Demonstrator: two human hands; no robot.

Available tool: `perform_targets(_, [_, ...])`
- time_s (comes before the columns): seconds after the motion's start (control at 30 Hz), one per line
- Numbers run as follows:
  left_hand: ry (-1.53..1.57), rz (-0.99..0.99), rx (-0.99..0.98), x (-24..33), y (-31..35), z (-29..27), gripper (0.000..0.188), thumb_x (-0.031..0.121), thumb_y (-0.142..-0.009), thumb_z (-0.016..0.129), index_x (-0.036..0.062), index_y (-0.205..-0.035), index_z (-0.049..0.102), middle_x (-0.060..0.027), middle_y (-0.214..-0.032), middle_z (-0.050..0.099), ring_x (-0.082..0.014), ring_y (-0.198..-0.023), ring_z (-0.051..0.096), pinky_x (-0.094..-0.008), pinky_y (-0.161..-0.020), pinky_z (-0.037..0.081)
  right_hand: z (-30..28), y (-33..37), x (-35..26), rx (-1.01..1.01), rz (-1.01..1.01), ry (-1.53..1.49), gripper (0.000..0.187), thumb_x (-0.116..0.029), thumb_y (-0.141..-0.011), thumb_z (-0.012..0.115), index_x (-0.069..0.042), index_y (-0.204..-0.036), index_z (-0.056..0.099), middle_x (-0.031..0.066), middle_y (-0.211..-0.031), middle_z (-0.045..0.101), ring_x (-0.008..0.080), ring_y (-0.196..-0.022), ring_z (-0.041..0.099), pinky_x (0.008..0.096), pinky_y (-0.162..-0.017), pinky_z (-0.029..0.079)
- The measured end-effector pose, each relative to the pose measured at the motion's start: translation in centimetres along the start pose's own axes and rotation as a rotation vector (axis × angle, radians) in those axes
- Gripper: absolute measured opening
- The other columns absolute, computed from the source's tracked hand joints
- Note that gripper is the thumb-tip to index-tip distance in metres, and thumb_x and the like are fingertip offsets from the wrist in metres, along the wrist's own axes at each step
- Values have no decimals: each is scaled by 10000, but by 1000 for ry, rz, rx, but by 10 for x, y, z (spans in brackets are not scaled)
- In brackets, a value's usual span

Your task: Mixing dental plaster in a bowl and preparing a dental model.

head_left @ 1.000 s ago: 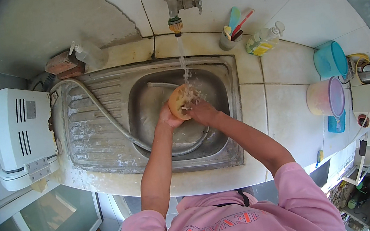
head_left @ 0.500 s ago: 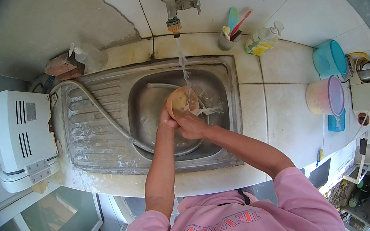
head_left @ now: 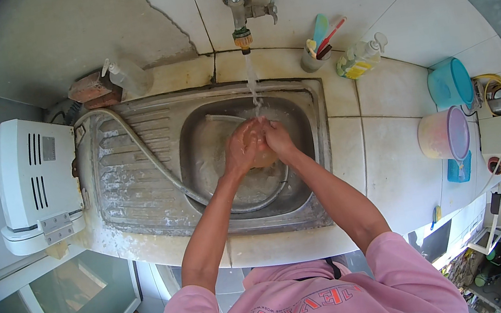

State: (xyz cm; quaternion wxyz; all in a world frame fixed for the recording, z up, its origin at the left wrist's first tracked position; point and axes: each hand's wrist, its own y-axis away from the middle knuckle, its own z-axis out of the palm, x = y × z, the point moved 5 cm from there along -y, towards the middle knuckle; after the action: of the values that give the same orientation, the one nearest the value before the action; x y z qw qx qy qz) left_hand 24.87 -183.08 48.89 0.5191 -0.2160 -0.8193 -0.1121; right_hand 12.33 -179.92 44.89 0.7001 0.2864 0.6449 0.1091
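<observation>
Both hands are together under the running water, over the metal sink basin (head_left: 203, 183). An orange-brown bowl (head_left: 265, 158) is between them, partly covered by fingers and blurred by water. My left hand (head_left: 240, 149) grips its left side. On the right side, my right hand (head_left: 278, 137) has its fingers curled in at the bowl's far edge. The fingertips are hard to make out. From the tap (head_left: 239, 12) on the wall, a stream falls onto the hands and bowl.
A grey hose (head_left: 143, 154) curves across the ridged drainboard (head_left: 133, 193) into the basin. Behind the sink stand a cup of brushes (head_left: 314, 59) and a pump bottle (head_left: 360, 59). A white appliance (head_left: 33, 176) is at left; a pink tub (head_left: 441, 133) and blue tub (head_left: 449, 83) stand at right.
My right hand has moved from the bowl's inside to its right side. The bowl's opening, facing up before, no longer shows clearly. The view has shifted slightly.
</observation>
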Motion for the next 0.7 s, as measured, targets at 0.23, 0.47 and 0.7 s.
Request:
perform_targets(0.23, [1175, -999, 91, -55, 34, 27, 500, 436, -951, 450, 55, -1264, 535, -161, -1232, 584, -334, -1137, 569, -445, -959, 461, 39, 52, -37, -222, -571, 644, 311, -150, -862, 565, 5, -1130, 598, 236, -1097, 625, 388, -970, 627, 464, -847, 482])
perform_targets(0.47, [1719, -743, -16, -52, 30, 30, 504, 464, -970, 420, 103, -1316, 487, -167, -1289, 519, -308, -1171, 536, -484, -968, 470, 13, 98, -46, -205, -860, 692, 438, 64, -756, 564, -29, -1183, 585, 199, -1190, 594, 362, -1014, 619, 383, -956, 481])
perform_targets(0.7, [522, -250, 627, -38, -6, -82, 562, 371, -952, 558, 22, -1355, 382, -155, -1313, 471, -271, -1209, 469, -364, -1025, 367, -6, -18, 18, 102, -12, -181, 241, 47, -855, 540, 42, -1089, 593, 150, -1064, 626, 223, -887, 650, 296, -806, 540])
